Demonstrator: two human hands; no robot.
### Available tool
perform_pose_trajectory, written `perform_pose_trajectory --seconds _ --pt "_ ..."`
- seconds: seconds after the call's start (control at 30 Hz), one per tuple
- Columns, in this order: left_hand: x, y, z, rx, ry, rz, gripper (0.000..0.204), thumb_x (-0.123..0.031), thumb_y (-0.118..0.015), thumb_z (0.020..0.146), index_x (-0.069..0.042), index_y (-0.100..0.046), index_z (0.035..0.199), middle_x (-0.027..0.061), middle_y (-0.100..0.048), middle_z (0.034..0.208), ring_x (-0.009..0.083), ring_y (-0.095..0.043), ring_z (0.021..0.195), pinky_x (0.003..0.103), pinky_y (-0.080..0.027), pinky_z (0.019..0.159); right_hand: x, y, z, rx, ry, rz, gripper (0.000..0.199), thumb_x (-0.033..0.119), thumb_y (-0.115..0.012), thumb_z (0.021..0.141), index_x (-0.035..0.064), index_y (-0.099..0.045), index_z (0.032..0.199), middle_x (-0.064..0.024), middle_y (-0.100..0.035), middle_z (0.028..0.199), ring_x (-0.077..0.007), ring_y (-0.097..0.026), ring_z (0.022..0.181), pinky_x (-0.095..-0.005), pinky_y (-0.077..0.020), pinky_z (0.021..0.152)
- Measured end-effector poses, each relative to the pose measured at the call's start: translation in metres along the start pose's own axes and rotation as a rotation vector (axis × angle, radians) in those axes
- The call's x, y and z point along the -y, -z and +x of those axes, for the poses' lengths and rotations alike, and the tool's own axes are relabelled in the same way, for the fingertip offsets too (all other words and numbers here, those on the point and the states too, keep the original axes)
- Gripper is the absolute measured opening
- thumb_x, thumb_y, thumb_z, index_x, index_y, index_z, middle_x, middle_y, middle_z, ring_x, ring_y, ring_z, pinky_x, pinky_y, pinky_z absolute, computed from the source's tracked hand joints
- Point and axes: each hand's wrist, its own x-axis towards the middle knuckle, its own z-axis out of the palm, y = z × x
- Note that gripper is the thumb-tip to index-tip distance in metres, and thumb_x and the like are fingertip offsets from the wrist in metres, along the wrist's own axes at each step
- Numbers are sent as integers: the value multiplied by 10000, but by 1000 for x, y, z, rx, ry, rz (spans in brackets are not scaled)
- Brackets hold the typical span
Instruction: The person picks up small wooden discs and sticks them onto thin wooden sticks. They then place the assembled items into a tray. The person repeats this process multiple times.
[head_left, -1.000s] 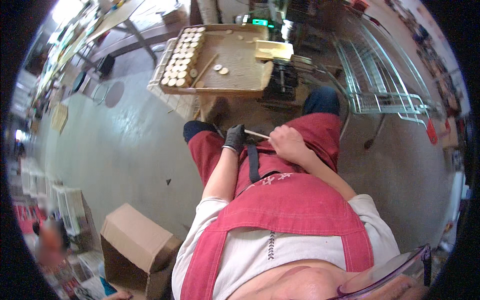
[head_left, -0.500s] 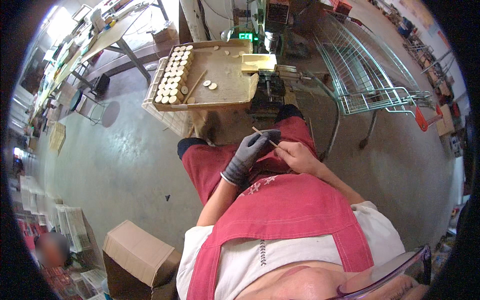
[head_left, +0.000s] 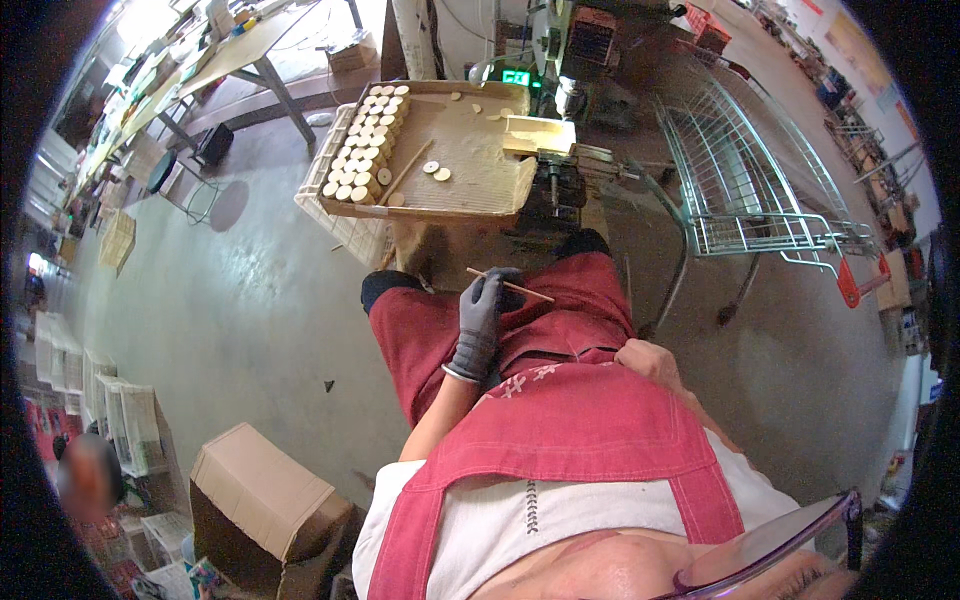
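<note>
My left hand [head_left: 480, 322], in a grey glove, is raised over my lap and pinches a thin wooden stick [head_left: 510, 285] that points right. My bare right hand [head_left: 650, 362] rests low against my red apron at my right thigh; its fingers are partly hidden and nothing shows in it. Ahead of my knees a wooden tray [head_left: 440, 205] holds rows of small round wooden discs [head_left: 362, 140] along its left side, a few loose discs [head_left: 435, 170] and another stick [head_left: 405, 172].
A wooden block [head_left: 538, 135] lies at the tray's right edge beside a drill-like machine [head_left: 570, 60]. A wire shopping cart [head_left: 750, 170] stands to the right. A cardboard box [head_left: 262, 495] sits on the concrete floor at lower left, a white crate [head_left: 345, 225] under the tray.
My gloved left hand has lifted and kept the stick. My right hand has let go of the stick and dropped back to my right side.
</note>
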Motion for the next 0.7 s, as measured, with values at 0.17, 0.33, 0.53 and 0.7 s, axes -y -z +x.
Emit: perform_pose_trajectory --seconds 0.17,0.33,0.53,0.7 --pt "12 8 3 -37 8 -29 328 -265 -503 1074 -32 -732 1095 28 -707 922 114 -647 761 276 -549 685 2 -11 25 -116 167 -177 72 183 -659 761 141 -601 767 -34 -490 781 -224 -566 744 -373 -469 598" --pt "10 8 0 -34 -25 40 334 -278 -500 1075 -38 -733 1083 26 -700 913 102 -626 740 266 -530 687 11 29 25 -15 220 -124 60 158 -648 745 121 -629 788 -37 -494 793 -226 -567 774 -365 -480 618" --pt "16 5 -1 -24 -10 31 341 -287 -499 1072 -35 -729 1091 28 -704 948 112 -649 769 272 -545 716 12 22 1 -34 180 -97 47 149 -646 768 125 -643 807 -46 -505 807 -237 -574 802 -366 -491 644" --pt "20 4 3 -13 49 80 342 -268 -464 1075 -51 -723 1125 27 -680 955 123 -632 807 282 -543 726 26 12 31 -81 190 -199 61 161 -653 761 119 -635 801 -39 -515 829 -226 -577 826 -360 -497 668"
